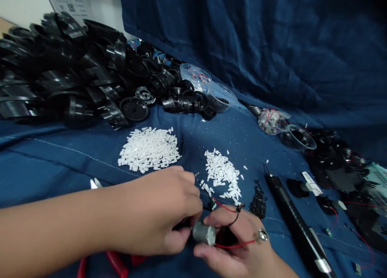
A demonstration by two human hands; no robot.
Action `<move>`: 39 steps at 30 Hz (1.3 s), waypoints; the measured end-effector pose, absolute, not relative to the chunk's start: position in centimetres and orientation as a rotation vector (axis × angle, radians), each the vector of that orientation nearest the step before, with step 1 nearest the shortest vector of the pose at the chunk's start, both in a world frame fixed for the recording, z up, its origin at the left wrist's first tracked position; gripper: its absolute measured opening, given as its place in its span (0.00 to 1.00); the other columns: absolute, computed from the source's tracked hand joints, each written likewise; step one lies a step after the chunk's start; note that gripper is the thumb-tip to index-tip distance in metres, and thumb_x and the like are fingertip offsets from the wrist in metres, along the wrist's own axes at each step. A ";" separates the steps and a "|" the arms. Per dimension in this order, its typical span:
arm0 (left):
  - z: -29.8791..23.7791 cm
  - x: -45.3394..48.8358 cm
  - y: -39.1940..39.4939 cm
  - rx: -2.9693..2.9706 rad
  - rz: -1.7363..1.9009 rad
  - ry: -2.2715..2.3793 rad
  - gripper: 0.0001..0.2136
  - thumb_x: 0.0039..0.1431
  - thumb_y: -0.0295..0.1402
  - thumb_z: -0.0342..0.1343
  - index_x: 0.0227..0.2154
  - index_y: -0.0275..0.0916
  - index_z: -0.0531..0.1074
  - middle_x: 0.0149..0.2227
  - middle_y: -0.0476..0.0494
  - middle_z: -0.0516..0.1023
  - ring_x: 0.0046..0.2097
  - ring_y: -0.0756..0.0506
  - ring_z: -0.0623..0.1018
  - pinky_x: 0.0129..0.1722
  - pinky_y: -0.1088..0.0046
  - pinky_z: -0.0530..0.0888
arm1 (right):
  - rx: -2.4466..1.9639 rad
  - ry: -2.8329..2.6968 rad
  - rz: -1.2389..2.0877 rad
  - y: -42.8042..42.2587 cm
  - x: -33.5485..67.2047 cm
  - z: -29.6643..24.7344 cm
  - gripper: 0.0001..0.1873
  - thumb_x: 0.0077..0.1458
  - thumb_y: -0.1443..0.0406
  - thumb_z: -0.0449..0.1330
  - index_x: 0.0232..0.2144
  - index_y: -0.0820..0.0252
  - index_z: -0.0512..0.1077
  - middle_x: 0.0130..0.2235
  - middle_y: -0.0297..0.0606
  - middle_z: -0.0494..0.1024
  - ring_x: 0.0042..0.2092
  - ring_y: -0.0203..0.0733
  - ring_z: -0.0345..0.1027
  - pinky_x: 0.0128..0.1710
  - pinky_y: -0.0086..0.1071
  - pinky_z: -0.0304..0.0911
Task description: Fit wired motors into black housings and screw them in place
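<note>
Between the thumb and fingers of my right hand [238, 241] is a small grey cylindrical motor [202, 233], lying sideways. A red wire [234, 245] and a dark wire run from its end over that hand, and a small round metal part [262, 235] sits at the red wire's end. My left hand [178, 209] is closed in a pinch against the motor's left end; whatever is in its fingertips is hidden. Just beyond my hands lie a smaller pile of white plastic pieces [222, 173] and a larger white pile [149, 149].
Red-handled pliers [116, 264] lie partly under my left forearm. To the right are a black electric screwdriver [298, 221] and small black screws [258, 201]. Black plastic housings [66, 68] heap at back left. Clear cups [222, 98] stand by the blue curtain [256, 40].
</note>
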State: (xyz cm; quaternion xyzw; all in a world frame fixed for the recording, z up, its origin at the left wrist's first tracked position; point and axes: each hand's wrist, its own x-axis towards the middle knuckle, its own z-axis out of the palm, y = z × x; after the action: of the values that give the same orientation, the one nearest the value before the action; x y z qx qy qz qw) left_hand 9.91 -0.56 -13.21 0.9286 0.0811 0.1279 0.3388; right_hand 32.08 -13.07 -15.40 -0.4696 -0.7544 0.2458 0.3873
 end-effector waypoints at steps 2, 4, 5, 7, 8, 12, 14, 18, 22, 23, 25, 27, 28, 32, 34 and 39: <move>-13.3 10.0 -0.7 2.368 0.385 0.219 0.10 0.52 0.23 0.70 0.29 0.43 0.75 0.28 0.57 0.80 0.35 0.46 0.75 0.39 0.64 0.65 | -1.214 -1.932 0.589 -13.2 32.2 -15.1 0.18 0.59 0.55 0.74 0.46 0.46 0.73 0.31 0.27 0.83 0.26 0.37 0.75 0.26 0.31 0.70; -13.6 10.2 -0.8 2.339 0.411 0.220 0.11 0.51 0.23 0.70 0.29 0.43 0.75 0.28 0.57 0.80 0.35 0.46 0.76 0.40 0.64 0.64 | -1.221 -1.956 0.561 -13.1 32.1 -14.7 0.16 0.61 0.53 0.73 0.46 0.46 0.73 0.31 0.27 0.83 0.27 0.37 0.77 0.26 0.29 0.70; -13.7 10.3 -0.9 2.341 0.413 0.221 0.11 0.51 0.23 0.71 0.29 0.43 0.75 0.28 0.57 0.80 0.35 0.46 0.76 0.40 0.64 0.64 | -1.207 -1.969 0.562 -13.0 32.1 -14.5 0.16 0.62 0.52 0.72 0.47 0.46 0.73 0.32 0.28 0.84 0.27 0.37 0.78 0.26 0.29 0.70; -13.9 10.5 -1.0 2.365 0.396 0.229 0.11 0.51 0.24 0.71 0.28 0.42 0.74 0.27 0.57 0.80 0.36 0.45 0.76 0.39 0.63 0.63 | -1.158 -1.993 0.606 -12.8 31.9 -14.5 0.16 0.63 0.52 0.71 0.49 0.46 0.73 0.35 0.29 0.86 0.29 0.37 0.80 0.27 0.28 0.71; -14.0 10.6 -1.0 2.376 0.386 0.234 0.11 0.51 0.24 0.71 0.27 0.42 0.73 0.27 0.56 0.80 0.36 0.45 0.76 0.39 0.63 0.62 | -1.145 -1.999 0.636 -12.7 31.8 -14.5 0.17 0.63 0.53 0.71 0.50 0.46 0.73 0.37 0.29 0.87 0.30 0.37 0.81 0.28 0.28 0.73; -14.2 10.6 -1.0 2.391 0.366 0.261 0.12 0.51 0.26 0.72 0.26 0.41 0.72 0.26 0.55 0.79 0.35 0.45 0.75 0.38 0.62 0.60 | -1.167 -1.974 0.642 -12.8 31.7 -15.4 0.19 0.61 0.54 0.72 0.52 0.45 0.74 0.40 0.31 0.89 0.33 0.41 0.84 0.32 0.31 0.76; -14.2 10.6 -1.0 2.393 0.361 0.260 0.12 0.51 0.26 0.72 0.26 0.41 0.72 0.26 0.55 0.79 0.35 0.45 0.75 0.38 0.62 0.60 | -1.174 -1.970 0.582 -12.9 31.6 -15.8 0.20 0.61 0.52 0.72 0.51 0.46 0.74 0.38 0.32 0.89 0.31 0.42 0.84 0.29 0.31 0.75; -14.2 10.6 -0.9 2.386 0.342 0.245 0.11 0.50 0.27 0.72 0.26 0.41 0.73 0.27 0.54 0.79 0.36 0.44 0.76 0.38 0.62 0.60 | -1.165 -1.994 0.456 -12.9 31.1 -15.9 0.17 0.64 0.51 0.69 0.48 0.49 0.73 0.32 0.30 0.87 0.26 0.40 0.81 0.25 0.30 0.73; -14.1 10.7 -0.9 2.364 0.328 0.235 0.11 0.49 0.26 0.72 0.25 0.42 0.74 0.27 0.54 0.80 0.36 0.44 0.76 0.38 0.62 0.60 | -1.160 -2.005 0.396 -12.8 30.6 -15.6 0.13 0.63 0.55 0.67 0.46 0.50 0.72 0.27 0.30 0.82 0.21 0.39 0.75 0.21 0.30 0.70; -14.2 10.7 -1.0 2.367 0.339 0.238 0.11 0.49 0.26 0.72 0.25 0.41 0.73 0.26 0.54 0.80 0.36 0.44 0.76 0.38 0.62 0.60 | -1.173 -2.000 0.396 -12.8 30.5 -15.6 0.13 0.62 0.56 0.67 0.46 0.50 0.72 0.27 0.30 0.82 0.21 0.39 0.75 0.21 0.29 0.71; -14.3 10.7 -1.1 2.375 0.366 0.242 0.12 0.48 0.25 0.72 0.24 0.41 0.73 0.25 0.55 0.79 0.35 0.44 0.75 0.38 0.62 0.60 | -1.187 -1.985 0.421 -12.8 30.4 -15.6 0.14 0.61 0.58 0.68 0.46 0.50 0.72 0.29 0.31 0.84 0.23 0.39 0.77 0.23 0.29 0.73; -14.4 10.7 -1.2 2.374 0.385 0.248 0.13 0.47 0.24 0.73 0.24 0.41 0.72 0.25 0.55 0.79 0.35 0.45 0.75 0.38 0.62 0.60 | -1.194 -1.962 0.447 -12.9 30.3 -15.7 0.13 0.60 0.59 0.68 0.46 0.50 0.72 0.30 0.31 0.85 0.24 0.39 0.78 0.24 0.29 0.74; -14.5 10.7 -1.3 2.370 0.393 0.252 0.13 0.47 0.24 0.73 0.24 0.41 0.73 0.25 0.55 0.79 0.35 0.45 0.75 0.38 0.62 0.60 | -1.196 -1.951 0.457 -12.9 30.2 -15.7 0.13 0.60 0.59 0.69 0.45 0.50 0.72 0.29 0.30 0.84 0.24 0.39 0.77 0.23 0.28 0.73; -14.7 10.8 -1.2 2.356 0.383 0.253 0.13 0.46 0.24 0.73 0.24 0.41 0.73 0.25 0.54 0.78 0.35 0.44 0.74 0.38 0.62 0.60 | -1.208 -1.917 0.508 -12.8 30.1 -15.8 0.12 0.61 0.58 0.68 0.44 0.49 0.72 0.28 0.27 0.83 0.22 0.35 0.75 0.22 0.26 0.71; -14.7 10.9 -1.1 2.352 0.372 0.246 0.13 0.46 0.24 0.73 0.23 0.41 0.72 0.24 0.55 0.78 0.35 0.45 0.74 0.38 0.62 0.59 | -1.212 -1.925 0.491 -12.8 30.1 -15.8 0.11 0.61 0.58 0.68 0.43 0.49 0.72 0.28 0.28 0.84 0.22 0.35 0.75 0.22 0.26 0.71; -14.6 10.9 -1.0 2.346 0.385 0.240 0.13 0.47 0.24 0.73 0.23 0.41 0.72 0.24 0.55 0.78 0.35 0.45 0.74 0.38 0.62 0.60 | -1.241 -1.965 0.431 -12.8 30.2 -15.7 0.10 0.62 0.58 0.68 0.42 0.50 0.72 0.30 0.31 0.85 0.23 0.38 0.77 0.23 0.28 0.71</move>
State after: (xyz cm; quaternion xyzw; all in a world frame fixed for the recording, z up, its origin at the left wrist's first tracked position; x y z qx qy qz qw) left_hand 10.94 -1.00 -14.62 0.9132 0.0934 0.1500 0.3671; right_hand 30.22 -12.82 -15.71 -0.4859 -0.7692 0.1689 0.3790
